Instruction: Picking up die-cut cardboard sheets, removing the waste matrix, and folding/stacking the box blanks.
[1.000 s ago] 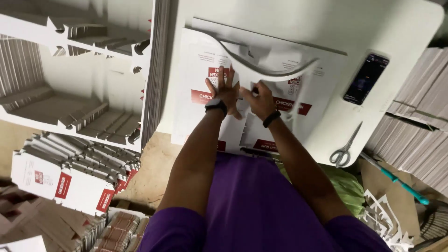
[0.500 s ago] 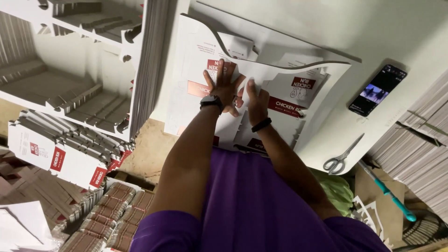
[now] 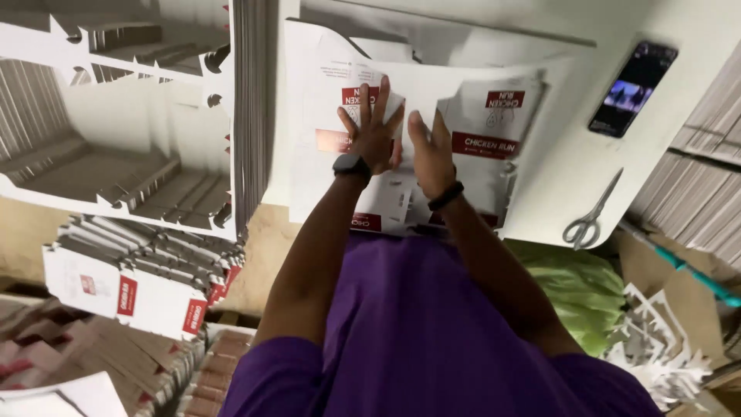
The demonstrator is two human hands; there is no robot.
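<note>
Hands first: left hand point(image 3: 373, 131) lies flat with fingers spread wide on the white printed carton blank point(image 3: 417, 154), palm down, clamped on nothing, only pressing. Right hand point(image 3: 431, 150) sits just beside it, fingers together and extended, also pressing; whether its thumb hooks under a flap cannot be told. Dark watch on the left wrist, dark band on the right.

Blank lies on the white bench point(image 3: 556, 177), directly ahead of the person's purple shirt, with its top panel lifted and bowed into an arch above the hands. It reads as thin card: light, springy, stiff only along its scored creases, and liable to buckle or tear at the die-cut tabs if pinched mid-panel. The coated face looks smooth, so probably slippery under a flat palm. Best hold appears to be at panel edges near a fold line, thumb under and fingers over, not on the narrow tabs.

Outward: scissors point(image 3: 590, 216) rest near the bench edge to the right, well apart from the hands; a phone point(image 3: 633, 89) with lit screen lies beyond. Stacks of flat blanks point(image 3: 139, 270) stand at left, lower down.
</note>
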